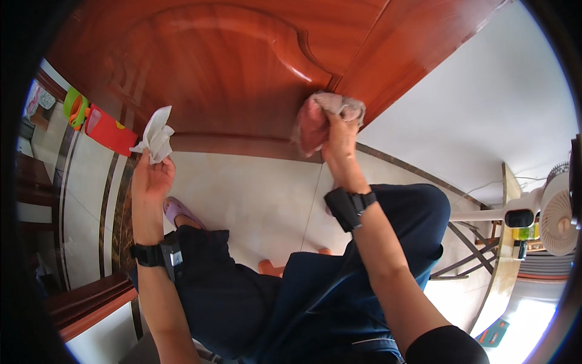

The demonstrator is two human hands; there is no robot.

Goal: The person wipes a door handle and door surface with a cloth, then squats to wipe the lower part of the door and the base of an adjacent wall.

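A glossy red-brown wooden door (212,79) with a curved raised panel fills the upper part of the view. My right hand (342,142) presses a crumpled pink-and-grey cloth (315,124) against the door's lower right part, its fingers partly hidden by the fabric. Off to the left, my left hand (153,176) pinches a crumpled white tissue (157,134) between thumb and fingers, held up near the door's lower left corner. Black devices are strapped to both my wrists.
Beside the door's left edge stands a red box-like thing (109,130) with a green and orange top. A white wall (479,103) rises on the right. Further right are a white fan (558,218) and a folding table (497,273). A purple slipper (182,212) is on my foot.
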